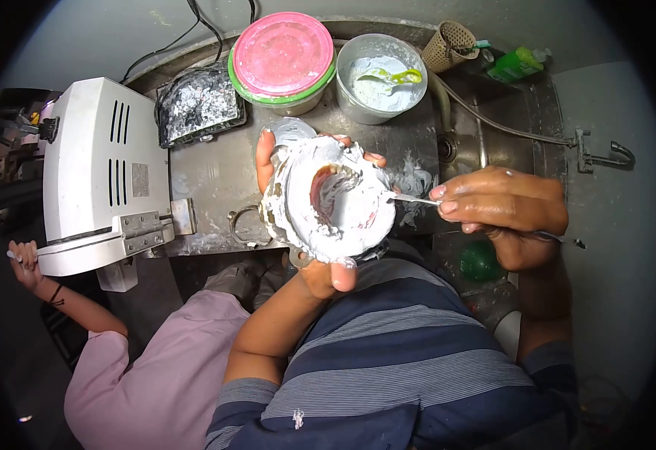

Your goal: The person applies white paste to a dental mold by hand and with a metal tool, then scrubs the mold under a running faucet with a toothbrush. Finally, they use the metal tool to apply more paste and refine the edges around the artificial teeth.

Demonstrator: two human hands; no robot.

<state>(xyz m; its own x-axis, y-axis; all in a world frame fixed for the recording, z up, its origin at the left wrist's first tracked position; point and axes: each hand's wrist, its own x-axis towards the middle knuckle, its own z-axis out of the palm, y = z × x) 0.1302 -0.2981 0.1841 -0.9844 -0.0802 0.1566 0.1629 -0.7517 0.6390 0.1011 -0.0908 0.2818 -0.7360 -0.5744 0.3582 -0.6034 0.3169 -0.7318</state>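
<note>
My left hand (319,279) is closed around a round metal mould piece heaped with wet white plaster (373,199), thumb in front and fingertips along the far side. A reddish inner edge shows round a hollow in the plaster's middle. In my right hand (511,210) I pinch a thin metal hand tool (418,199). Its tip touches the plaster's right edge, and its other end sticks out behind my hand. White smears cover my fingertips. A metal ring (248,225) lies on the counter (208,180) left of the mould.
Behind stand a tub with a pink lid (283,54) and a bucket of white powder (382,94) with a green scoop (401,76). A white machine (91,169) stands left, a co-worker's hand (24,255) at its edge. Right is a sink with a tap (605,156).
</note>
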